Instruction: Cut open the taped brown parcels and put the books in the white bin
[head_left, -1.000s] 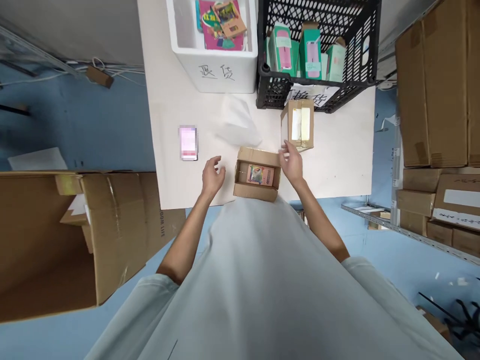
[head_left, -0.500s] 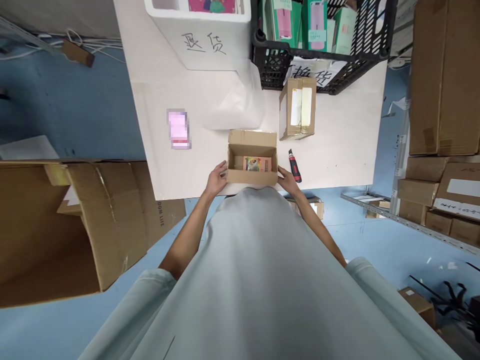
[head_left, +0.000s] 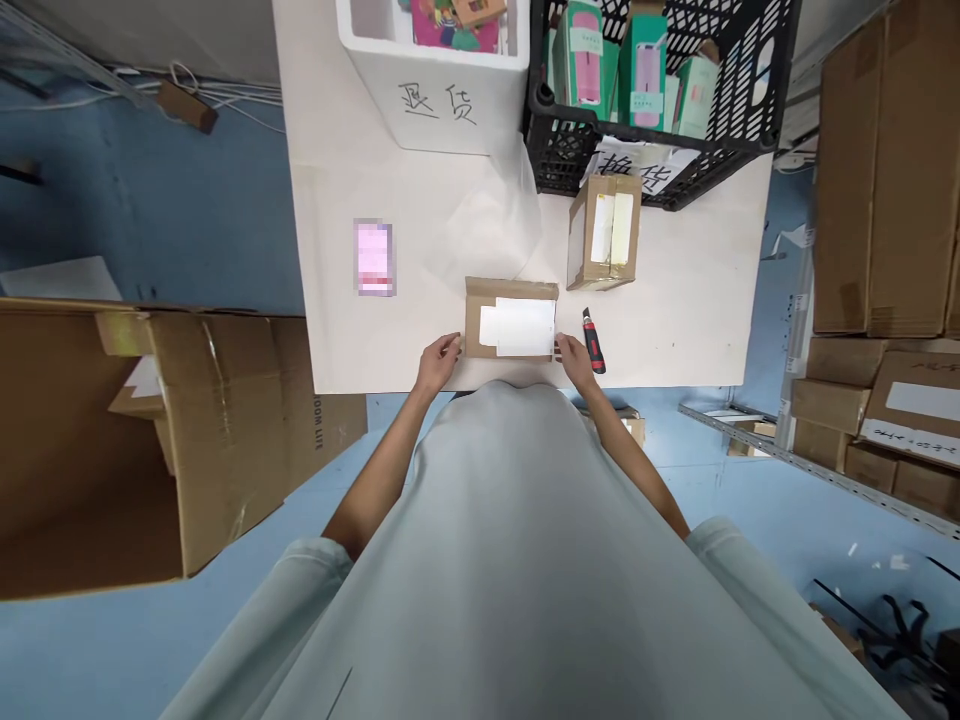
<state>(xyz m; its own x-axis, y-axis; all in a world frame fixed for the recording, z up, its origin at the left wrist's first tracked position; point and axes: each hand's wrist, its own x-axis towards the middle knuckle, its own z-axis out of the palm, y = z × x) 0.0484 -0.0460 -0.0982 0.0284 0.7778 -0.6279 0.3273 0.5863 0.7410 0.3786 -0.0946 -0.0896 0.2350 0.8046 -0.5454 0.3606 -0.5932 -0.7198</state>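
Observation:
A small cardboard box [head_left: 472, 345] lies at the front edge of the white table, directly before my body. A white label [head_left: 525, 327] covers most of the panel facing up, and a brown strip of cardboard stands along its far side. The inside of the box is hidden. My left hand [head_left: 439, 362] is at the box's left side, its fingers slightly bent and a narrow gap from the cardboard. On the other side, my right hand [head_left: 574, 363] has its fingertips at the right edge of the box. A red and black box cutter [head_left: 593, 342] lies just beyond that hand.
A taped carton [head_left: 604, 232] stands behind the cutter, before a black crate [head_left: 562, 150] of green boxes. A white bin [head_left: 435, 100], clear plastic [head_left: 480, 225] and a blurred pink item [head_left: 374, 257] are on the table [head_left: 675, 320]. A large open carton [head_left: 232, 420] stands left.
The box stood open with a small picture-printed packet inside; now a labelled panel covers its opening. My left hand has come slightly away from the box's side. The whole view has shifted a little.

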